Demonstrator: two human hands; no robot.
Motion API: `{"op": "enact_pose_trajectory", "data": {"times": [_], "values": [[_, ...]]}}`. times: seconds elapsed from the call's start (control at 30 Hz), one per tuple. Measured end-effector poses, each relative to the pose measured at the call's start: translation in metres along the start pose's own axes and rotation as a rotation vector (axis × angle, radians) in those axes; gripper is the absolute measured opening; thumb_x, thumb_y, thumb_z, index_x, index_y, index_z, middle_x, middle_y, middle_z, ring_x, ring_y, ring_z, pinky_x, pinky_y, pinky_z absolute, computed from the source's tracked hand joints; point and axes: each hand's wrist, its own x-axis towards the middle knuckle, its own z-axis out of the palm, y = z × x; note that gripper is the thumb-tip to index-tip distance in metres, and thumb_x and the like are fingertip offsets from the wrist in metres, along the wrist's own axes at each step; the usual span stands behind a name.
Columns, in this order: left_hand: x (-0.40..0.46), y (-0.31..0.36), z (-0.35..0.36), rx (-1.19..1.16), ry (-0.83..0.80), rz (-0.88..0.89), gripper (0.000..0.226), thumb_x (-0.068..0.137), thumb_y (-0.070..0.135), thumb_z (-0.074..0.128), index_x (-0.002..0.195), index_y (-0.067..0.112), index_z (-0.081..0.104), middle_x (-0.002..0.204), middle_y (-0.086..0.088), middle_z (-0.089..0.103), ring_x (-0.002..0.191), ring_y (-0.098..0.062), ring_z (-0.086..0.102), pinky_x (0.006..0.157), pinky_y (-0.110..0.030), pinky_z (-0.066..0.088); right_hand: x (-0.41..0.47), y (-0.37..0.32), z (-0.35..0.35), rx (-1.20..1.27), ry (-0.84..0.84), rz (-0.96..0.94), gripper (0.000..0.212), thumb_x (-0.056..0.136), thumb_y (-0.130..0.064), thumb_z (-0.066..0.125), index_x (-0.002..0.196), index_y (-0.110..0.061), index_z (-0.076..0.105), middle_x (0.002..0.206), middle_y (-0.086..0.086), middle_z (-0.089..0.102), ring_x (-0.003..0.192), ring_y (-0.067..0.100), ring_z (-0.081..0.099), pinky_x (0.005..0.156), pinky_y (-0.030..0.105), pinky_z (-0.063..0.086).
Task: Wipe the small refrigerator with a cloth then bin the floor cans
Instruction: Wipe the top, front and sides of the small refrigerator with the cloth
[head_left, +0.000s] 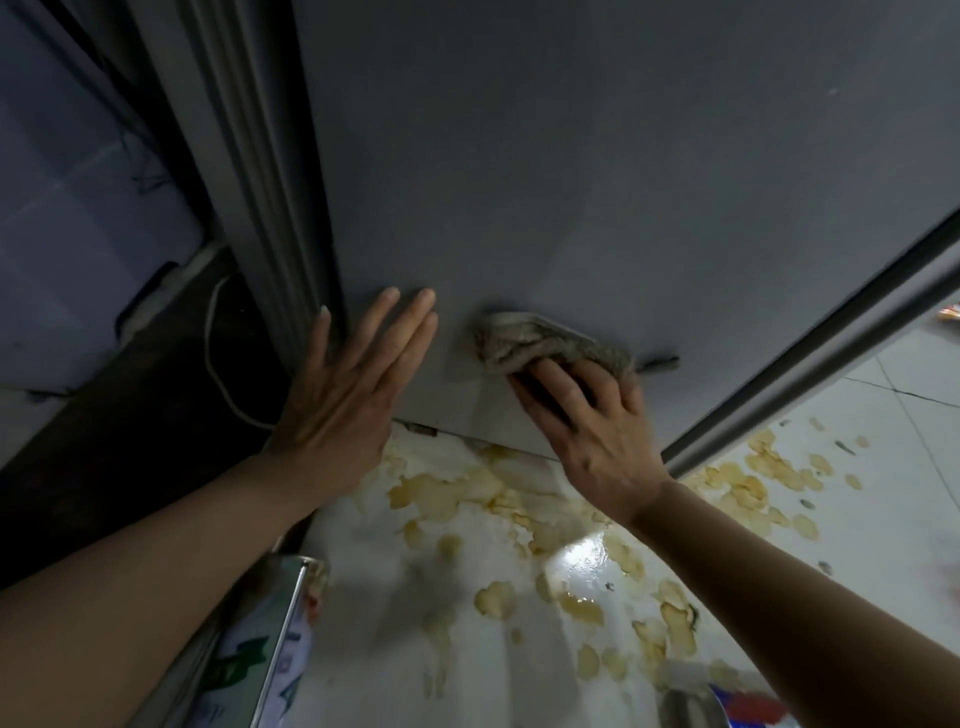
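Nearest the camera, a can (260, 649) is lying on the stained floor (467, 597). Beyond it, the left hand (348, 395) is bracing flat, fingers straight, against the refrigerator (571, 182), while the right hand (587, 431) is gripping a cloth (540, 345) low on its panel. Firm, overlapping strokes would probably be cleaning it best.

We reached both bare forearms forward | our left hand (345, 387) lay flat, fingers straight and together, thumb apart | our right hand (587, 415) was palm-down, fingers curled in a grip.
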Motion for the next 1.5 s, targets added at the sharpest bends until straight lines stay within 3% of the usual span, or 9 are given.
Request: {"op": "enact_pose_trajectory", "data": {"times": [0.23,0.33,0.43,0.53,0.77,0.9,1.13,1.3,1.5], "values": [[-0.003,-0.004,0.003,-0.009,-0.048,-0.003,0.101,0.063,0.006,0.057,0.15,0.016,0.007,0.159,0.003,-0.004,0.145,-0.021,0.007,0.106,-0.057,0.018,0.002,-0.044,0.021,-0.149,-0.596,-0.386,0.053,0.086,-0.027,0.055,0.139,-0.026,0.047,0.148,-0.005,0.031,0.132,0.024,0.034,0.111,0.038,0.028],[-0.005,-0.01,-0.001,-0.027,-0.03,0.019,0.095,0.065,0.004,0.054,0.15,0.014,0.011,0.159,0.003,-0.002,0.145,-0.02,0.009,0.107,-0.055,0.013,0.019,-0.041,0.007,-0.095,-0.418,-0.279,0.046,0.088,-0.018,0.044,0.133,-0.022,0.055,0.139,-0.003,0.044,0.116,0.024,0.045,0.096,0.036,0.042],[-0.01,-0.021,-0.004,-0.028,-0.046,-0.031,0.093,0.07,0.004,0.061,0.149,0.013,0.013,0.159,0.003,-0.001,0.145,-0.017,0.009,0.109,-0.055,0.014,0.041,-0.032,-0.003,0.041,-0.124,-0.113,0.044,0.093,-0.011,0.034,0.133,-0.012,0.053,0.135,0.004,0.04,0.107,0.028,0.041,0.083,0.038,0.034],[-0.013,-0.031,-0.004,-0.02,-0.093,-0.045,0.099,0.066,0.009,0.073,0.146,0.011,0.016,0.159,0.004,-0.004,0.145,-0.017,0.009,0.108,-0.055,0.019,0.049,-0.034,0.003,0.008,-0.024,-0.067,0.044,0.094,-0.013,0.034,0.134,-0.012,0.053,0.136,0.004,0.038,0.108,0.029,0.039,0.084,0.039,0.031],[-0.014,-0.038,-0.014,-0.073,-0.072,0.002,0.089,0.07,-0.001,0.064,0.147,0.009,0.022,0.158,0.001,0.01,0.143,-0.02,0.02,0.105,-0.054,0.028,0.045,-0.076,0.021,-0.108,-0.492,-0.411,0.043,0.081,-0.032,0.062,0.124,-0.035,0.062,0.137,-0.015,0.05,0.119,0.016,0.051,0.1,0.029,0.042],[-0.026,-0.054,-0.02,-0.157,-0.079,-0.081,0.072,0.077,0.007,0.043,0.146,0.006,0.024,0.157,-0.004,0.014,0.143,-0.022,0.02,0.107,-0.054,0.025,0.067,-0.069,0.008,0.024,-0.218,-0.201,0.041,0.089,-0.017,0.044,0.126,-0.018,0.061,0.133,-0.002,0.051,0.106,0.026,0.042,0.084,0.036,0.038],[-0.042,-0.06,-0.015,-0.205,-0.134,-0.26,0.088,0.068,0.005,0.062,0.146,0.005,0.021,0.158,-0.007,0.01,0.144,-0.024,0.01,0.11,-0.054,0.011,0.108,-0.077,0.005,0.02,-0.054,-0.165,0.046,0.091,-0.017,0.035,0.133,-0.013,0.054,0.142,0.001,0.034,0.104,0.028,0.037,0.081,0.039,0.03],[-0.055,-0.059,-0.005,-0.176,-0.19,-0.261,0.085,0.066,0.004,0.063,0.143,0.004,0.027,0.155,-0.009,0.021,0.14,-0.029,0.023,0.105,-0.058,0.024,0.1,-0.098,0.024,-0.093,-0.296,-0.367,0.048,0.087,-0.027,0.034,0.128,-0.026,0.06,0.141,-0.007,0.05,0.114,0.023,0.037,0.087,0.032,0.036],[-0.061,-0.06,0.003,-0.162,-0.208,-0.251,0.081,0.067,0.009,0.06,0.142,0.006,0.03,0.154,-0.008,0.024,0.138,-0.03,0.027,0.104,-0.056,0.025,0.088,-0.133,0.055,-0.083,-0.605,-0.473,0.055,0.096,-0.024,0.033,0.149,-0.013,0.023,0.159,0.005,0.011,0.135,0.027,0.026,0.102,0.035,0.032]]}}
